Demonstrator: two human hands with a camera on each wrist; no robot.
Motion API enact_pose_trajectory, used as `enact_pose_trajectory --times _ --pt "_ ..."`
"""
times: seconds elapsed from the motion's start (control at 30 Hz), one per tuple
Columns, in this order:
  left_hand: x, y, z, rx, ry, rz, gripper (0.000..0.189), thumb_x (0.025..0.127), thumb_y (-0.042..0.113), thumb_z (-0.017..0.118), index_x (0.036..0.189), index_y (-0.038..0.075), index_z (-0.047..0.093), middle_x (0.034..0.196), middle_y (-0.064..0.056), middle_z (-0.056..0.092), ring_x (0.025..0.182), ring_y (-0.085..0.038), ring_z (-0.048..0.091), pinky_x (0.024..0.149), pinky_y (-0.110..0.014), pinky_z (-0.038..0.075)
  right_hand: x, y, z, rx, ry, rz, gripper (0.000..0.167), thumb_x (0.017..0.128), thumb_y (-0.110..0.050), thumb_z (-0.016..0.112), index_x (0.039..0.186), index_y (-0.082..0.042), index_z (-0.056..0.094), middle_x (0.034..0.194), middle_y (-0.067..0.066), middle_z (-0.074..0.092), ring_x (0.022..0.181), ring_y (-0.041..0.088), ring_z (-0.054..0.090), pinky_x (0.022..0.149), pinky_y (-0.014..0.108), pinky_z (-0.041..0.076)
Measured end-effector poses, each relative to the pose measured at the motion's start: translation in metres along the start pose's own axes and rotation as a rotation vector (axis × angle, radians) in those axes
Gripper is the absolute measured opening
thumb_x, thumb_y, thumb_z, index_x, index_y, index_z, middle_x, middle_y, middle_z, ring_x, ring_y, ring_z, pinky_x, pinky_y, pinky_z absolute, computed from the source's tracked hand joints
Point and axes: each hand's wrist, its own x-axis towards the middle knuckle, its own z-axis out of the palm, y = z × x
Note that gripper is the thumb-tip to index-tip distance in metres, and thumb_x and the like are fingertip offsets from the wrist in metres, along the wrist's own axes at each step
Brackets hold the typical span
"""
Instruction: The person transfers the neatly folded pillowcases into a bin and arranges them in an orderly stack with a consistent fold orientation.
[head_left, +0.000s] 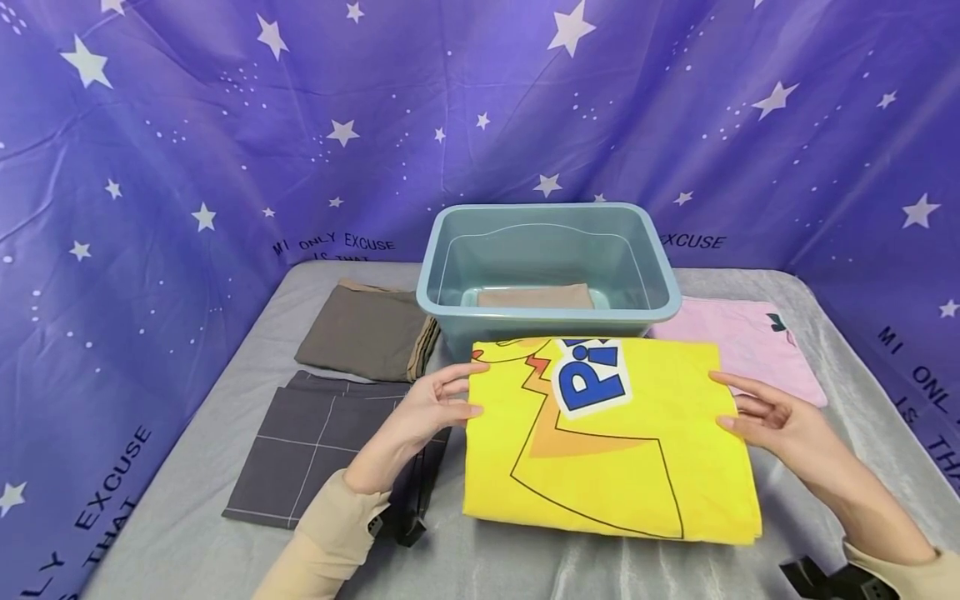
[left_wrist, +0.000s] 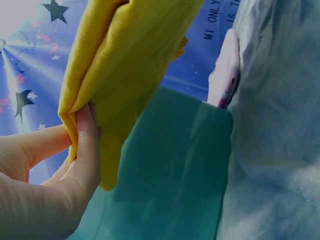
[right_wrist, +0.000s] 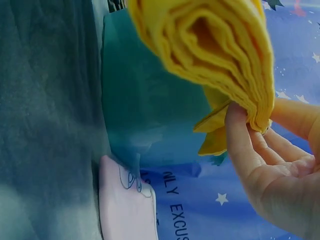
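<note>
Both hands hold a folded yellow cloth [head_left: 600, 483] printed with a cartoon figure and blue letters, held up in front of a blue-green plastic bin [head_left: 551, 315]. My left hand [head_left: 425, 408] pinches its left edge between thumb and fingers, while the right hand [head_left: 783, 425] pinches the right edge. In the right wrist view the cloth [right_wrist: 220, 45] shows several rolled layers end-on. From the left wrist, its fold [left_wrist: 95, 65] runs up from the thumb and fingers. A beige folded cloth [head_left: 536, 296] lies inside the bin.
To the left of the bin is a brown folded cloth [head_left: 367, 329], with a dark grey checked cloth [head_left: 300, 450] nearer the front. A pink folded cloth [head_left: 750, 342] lies on the right. Grey fabric covers the table [head_left: 172, 542]; a purple starry curtain [head_left: 420, 92] hangs behind.
</note>
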Motion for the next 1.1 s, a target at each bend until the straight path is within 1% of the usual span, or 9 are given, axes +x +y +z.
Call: enact_pose_trajectory --times 0.1,0.17,0.33,0.47,0.67,0.77,0.87,0.93,1.1 --pt "-0.002 0.004 -0.001 -0.006 0.004 0.000 0.055 0.078 -0.007 0.059 0.129 0.004 0.043 0.121 -0.017 0.052 0.095 -0.020 0.060 0.079 -0.039 0.048 0.001 -0.003 0.000 0.021 -0.002 0.001 0.052 0.085 0.000 0.054 0.133 -0.012 0.040 0.116 -0.025 0.047 0.100 -0.011 0.044 0.072 0.010 0.044" --pt "-0.004 0.006 -0.001 -0.014 0.005 0.002 0.055 0.078 -0.007 0.059 0.129 0.004 0.043 0.122 -0.017 0.052 0.095 -0.020 0.060 0.079 -0.038 0.048 0.001 -0.005 0.000 0.034 -0.005 0.008 0.052 0.085 0.001 0.054 0.133 -0.013 0.041 0.114 -0.024 0.050 0.100 -0.010 0.045 0.072 0.011 0.044" --pt "-0.008 0.012 -0.003 -0.017 -0.010 0.032 0.056 0.078 -0.008 0.059 0.130 0.003 0.041 0.122 -0.018 0.051 0.094 -0.018 0.060 0.076 -0.032 0.050 0.003 -0.010 -0.001 0.044 -0.001 0.033 0.051 0.086 -0.001 0.054 0.133 -0.015 0.041 0.109 -0.023 0.054 0.099 -0.012 0.045 0.072 0.010 0.044" --pt "-0.010 0.018 -0.004 -0.007 -0.014 0.053 0.056 0.078 -0.008 0.058 0.130 0.002 0.041 0.121 -0.017 0.052 0.094 -0.019 0.060 0.077 -0.034 0.049 0.004 -0.015 -0.001 0.054 0.005 0.040 0.052 0.085 -0.001 0.055 0.133 -0.016 0.042 0.107 -0.022 0.056 0.099 -0.012 0.044 0.071 0.010 0.044" --pt "-0.013 0.028 -0.005 0.006 -0.002 0.056 0.054 0.079 -0.008 0.057 0.130 0.004 0.042 0.122 -0.016 0.052 0.094 -0.019 0.060 0.079 -0.034 0.049 0.008 -0.022 -0.003 0.058 0.011 0.034 0.052 0.085 -0.001 0.055 0.133 -0.017 0.042 0.107 -0.023 0.056 0.098 -0.011 0.047 0.070 0.011 0.045" --pt "-0.014 0.033 -0.007 0.008 -0.003 0.053 0.054 0.079 -0.007 0.057 0.130 0.005 0.042 0.122 -0.016 0.052 0.093 -0.019 0.061 0.078 -0.034 0.049 0.010 -0.026 -0.004 0.073 0.005 0.037 0.052 0.085 -0.001 0.055 0.133 -0.018 0.042 0.105 -0.020 0.058 0.096 -0.009 0.050 0.070 0.012 0.046" --pt "-0.014 0.037 -0.009 0.011 -0.002 0.050 0.055 0.079 -0.007 0.057 0.130 0.005 0.041 0.122 -0.016 0.052 0.091 -0.020 0.061 0.076 -0.036 0.050 0.014 -0.031 -0.005 0.056 0.005 0.038 0.052 0.085 -0.003 0.055 0.133 -0.019 0.042 0.104 -0.021 0.058 0.095 -0.009 0.051 0.070 0.013 0.046" --pt "-0.014 0.040 -0.010 0.013 0.005 0.052 0.054 0.079 -0.007 0.057 0.130 0.006 0.042 0.120 -0.016 0.053 0.089 -0.020 0.062 0.075 -0.035 0.050 0.016 -0.034 -0.005 0.049 0.007 0.037 0.052 0.085 -0.003 0.056 0.133 -0.020 0.042 0.104 -0.022 0.058 0.094 -0.009 0.052 0.069 0.013 0.047" --pt "-0.012 0.047 -0.012 0.025 0.013 0.063 0.054 0.079 -0.008 0.057 0.129 0.006 0.042 0.116 -0.014 0.056 0.088 -0.017 0.061 0.072 -0.028 0.051 0.023 -0.040 -0.008 0.108 -0.019 0.022 0.052 0.085 -0.001 0.054 0.133 -0.020 0.042 0.102 -0.016 0.062 0.088 -0.002 0.058 0.068 0.015 0.048"
